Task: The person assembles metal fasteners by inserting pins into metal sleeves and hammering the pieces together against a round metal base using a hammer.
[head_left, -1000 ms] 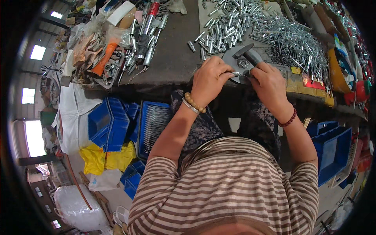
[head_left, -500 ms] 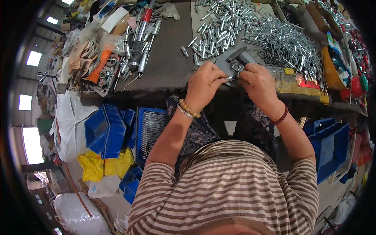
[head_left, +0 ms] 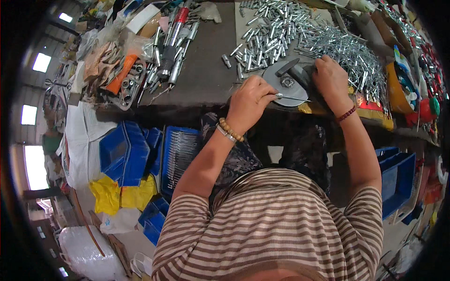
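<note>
My left hand (head_left: 253,99) pinches a metal shaft (head_left: 293,97) between thumb and fingers. Its thick end sits in my fingertips, and the thin rod points right over the near edge of a grey round disc (head_left: 271,75). A hammer (head_left: 296,72) with a dark handle lies across that disc, beside a small metal fitting (head_left: 287,82) at its middle. Right of the hammer, my right hand (head_left: 332,80) is at the near left edge of a heap of thin metal rods (head_left: 354,58). Its fingers are curled, and whatever they hold is hidden.
Short metal sleeves (head_left: 267,35) lie heaped behind the disc. A red-handled tool (head_left: 180,16) and an orange handle (head_left: 123,75) lie among clutter on the left. Blue bins (head_left: 124,152) stand below the bench, one blue tray (head_left: 180,157) full of shafts. A yellow container (head_left: 397,91) stands at right.
My right hand has left the part held near my left hand and moved right to the rod heap. The shaft's thin rod now shows, held by my left hand alone.
</note>
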Motion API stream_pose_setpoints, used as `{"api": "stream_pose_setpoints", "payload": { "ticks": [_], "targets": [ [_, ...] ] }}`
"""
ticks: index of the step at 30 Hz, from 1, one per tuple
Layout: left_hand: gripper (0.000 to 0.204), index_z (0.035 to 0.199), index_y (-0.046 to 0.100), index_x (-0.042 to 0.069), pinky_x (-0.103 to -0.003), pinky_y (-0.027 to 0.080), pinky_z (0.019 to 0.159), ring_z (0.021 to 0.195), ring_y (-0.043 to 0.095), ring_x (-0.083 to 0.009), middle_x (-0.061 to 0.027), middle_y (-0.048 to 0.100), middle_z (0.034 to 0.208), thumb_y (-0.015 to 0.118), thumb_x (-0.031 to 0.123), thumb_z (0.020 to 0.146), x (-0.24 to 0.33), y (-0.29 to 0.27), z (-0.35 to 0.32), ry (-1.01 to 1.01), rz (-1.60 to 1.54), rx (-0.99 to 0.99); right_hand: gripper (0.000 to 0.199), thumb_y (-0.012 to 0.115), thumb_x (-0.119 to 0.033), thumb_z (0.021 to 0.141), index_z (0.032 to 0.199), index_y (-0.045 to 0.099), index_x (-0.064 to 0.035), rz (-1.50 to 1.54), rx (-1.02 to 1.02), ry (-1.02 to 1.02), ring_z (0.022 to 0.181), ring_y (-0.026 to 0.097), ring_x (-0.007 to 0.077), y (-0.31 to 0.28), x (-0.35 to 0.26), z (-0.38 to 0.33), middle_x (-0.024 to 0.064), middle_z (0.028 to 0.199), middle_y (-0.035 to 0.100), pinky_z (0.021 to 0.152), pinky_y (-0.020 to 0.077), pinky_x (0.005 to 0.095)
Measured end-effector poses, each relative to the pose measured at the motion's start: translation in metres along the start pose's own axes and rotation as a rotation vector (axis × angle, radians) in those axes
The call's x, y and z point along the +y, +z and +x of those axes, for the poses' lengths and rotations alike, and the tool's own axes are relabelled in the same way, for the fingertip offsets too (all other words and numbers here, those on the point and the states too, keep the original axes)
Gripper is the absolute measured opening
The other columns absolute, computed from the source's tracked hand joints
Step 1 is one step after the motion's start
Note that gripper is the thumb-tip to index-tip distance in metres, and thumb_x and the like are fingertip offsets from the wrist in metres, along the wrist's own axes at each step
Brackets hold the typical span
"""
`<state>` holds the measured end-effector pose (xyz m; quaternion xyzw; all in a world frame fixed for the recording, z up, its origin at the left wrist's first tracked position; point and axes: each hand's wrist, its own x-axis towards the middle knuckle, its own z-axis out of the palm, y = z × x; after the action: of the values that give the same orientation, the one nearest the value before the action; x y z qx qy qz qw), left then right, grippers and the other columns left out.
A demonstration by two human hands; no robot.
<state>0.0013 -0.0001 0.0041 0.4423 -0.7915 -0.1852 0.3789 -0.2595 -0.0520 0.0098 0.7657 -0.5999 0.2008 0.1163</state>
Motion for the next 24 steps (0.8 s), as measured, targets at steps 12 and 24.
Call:
{"api": "stream_pose_setpoints", "payload": {
  "ticks": [12, 24],
  "targets": [
    [0.010, 0.095, 0.072, 0.010, -0.041, 0.051, 0.078, 0.092, 0.063, -0.0279, -0.0058, 0.061, 0.097, 0.071, 0.015, 0.086, -0.003, 0.000, -0.003, 0.060, 0.077, 0.012, 0.027, 0.071, -0.003, 0.081, 0.107, 0.064, -0.0025, 0.613, -0.062, -0.095, 0.087, 0.065, 0.0401, -0.039, -0.057, -0.018, 0.0185, 0.093, 0.067, 0.074, 0.0526, 0.0424],
    [0.009, 0.093, 0.070, 0.008, -0.042, 0.051, 0.080, 0.093, 0.062, -0.0300, -0.0085, 0.060, 0.096, 0.071, 0.013, 0.086, -0.001, 0.003, -0.004, 0.058, 0.026, 0.038, 0.038, 0.069, 0.005, 0.083, 0.118, 0.054, -0.0008, 0.904, -0.190, 0.136, 0.089, 0.069, 0.0180, -0.024, -0.072, -0.028, 0.0106, 0.097, 0.073, 0.081, 0.0523, 0.0329]
  ]
}}
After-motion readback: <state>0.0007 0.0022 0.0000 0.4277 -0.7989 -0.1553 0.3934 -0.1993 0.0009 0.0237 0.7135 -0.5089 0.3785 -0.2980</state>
